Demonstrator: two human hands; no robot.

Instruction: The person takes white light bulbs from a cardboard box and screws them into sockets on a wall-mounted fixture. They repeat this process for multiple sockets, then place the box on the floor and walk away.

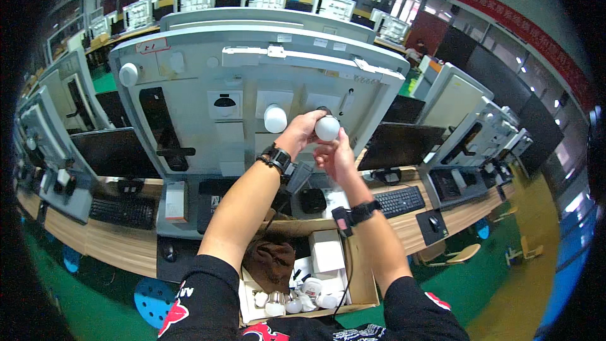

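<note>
Both my hands are raised to a white round light bulb (327, 127) at a socket on the grey training panel (189, 88). My left hand (302, 129) grips the bulb from the left and top. My right hand (334, 155) touches it from below. A second white bulb (275, 119) is mounted in the socket just to the left. A third bulb (128, 74) sits at the panel's upper left corner. I wear a black watch on each wrist.
An open cardboard box (361, 278) below my arms holds several loose bulbs, small white boxes and a brown bag (271, 264). Keyboards (400, 201), a mouse (433, 220) and dark monitors (113, 151) lie along the wooden bench. A blue stool (150, 300) stands on the green floor.
</note>
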